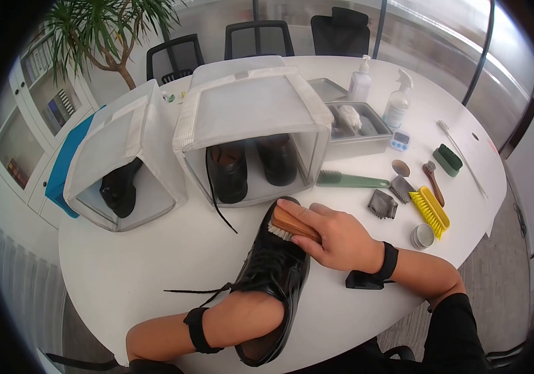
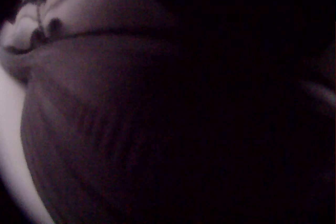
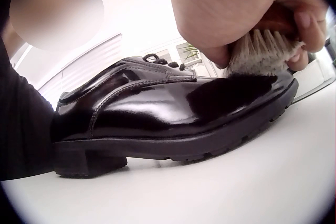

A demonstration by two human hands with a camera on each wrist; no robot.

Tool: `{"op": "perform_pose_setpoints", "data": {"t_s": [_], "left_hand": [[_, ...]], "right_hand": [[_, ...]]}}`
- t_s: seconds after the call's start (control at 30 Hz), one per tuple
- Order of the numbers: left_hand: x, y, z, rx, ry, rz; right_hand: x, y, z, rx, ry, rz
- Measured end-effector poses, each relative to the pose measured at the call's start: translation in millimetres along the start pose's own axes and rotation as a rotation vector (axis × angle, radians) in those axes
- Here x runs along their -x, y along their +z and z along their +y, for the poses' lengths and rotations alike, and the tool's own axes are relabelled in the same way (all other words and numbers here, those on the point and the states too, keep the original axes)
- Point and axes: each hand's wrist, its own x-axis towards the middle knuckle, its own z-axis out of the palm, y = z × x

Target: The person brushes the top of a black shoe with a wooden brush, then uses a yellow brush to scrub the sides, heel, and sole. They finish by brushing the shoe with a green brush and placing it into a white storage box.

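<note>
From my head, I see the shoe point(image 1: 267, 265) on the white table point(image 1: 117, 274), its heel by the near edge, its toe towards the far edge. My right hand point(image 1: 345, 242) grips the wooden back of a brush point(image 1: 293, 223), bristles against the toe. My left hand point(image 1: 256, 315) reaches into the shoe's opening; I can't tell how its fingers lie. A loose lace point(image 1: 195, 290) trails towards the left edge. Beyond the toe stands a box point(image 1: 254, 106) with a pair of shoes in it; towards the left edge, another box point(image 1: 101, 149) holds one shoe. A yellow brush point(image 1: 430, 212) and a tin point(image 1: 422, 236) lie towards the right edge.

From my left wrist, nearly all is dark, my fingers hidden.

From my right wrist, the shoe stands upright in glossy profile, my fingers curled round the brush, its pale bristles touching the toe.
</note>
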Motion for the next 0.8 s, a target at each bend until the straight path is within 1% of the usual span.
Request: {"op": "perform_pose_setpoints", "data": {"t_s": [0.23,0.3,0.53,0.6,0.8], "left_hand": [[0.4,3.4,0.2,0.003,-0.027,-0.009],[0.8,5.4,-0.2,-0.011,-0.014,0.028],[0.4,2.7,2.3,-0.038,-0.027,0.027],[0.9,-1.2,3.4,-0.057,-0.02,-0.008],[-1.0,-0.3,3.2,-0.059,-0.038,-0.032]], "right_hand": [[-0.2,-0.3,0.0,0.003,-0.012,0.004],[-0.1,-0.3,0.1,0.004,-0.011,0.004],[-0.2,0.2,1.1,0.001,-0.022,0.014],[-0.1,0.2,0.8,0.002,-0.021,0.014],[-0.1,-1.7,-1.0,-0.01,0.008,-0.013]]}}
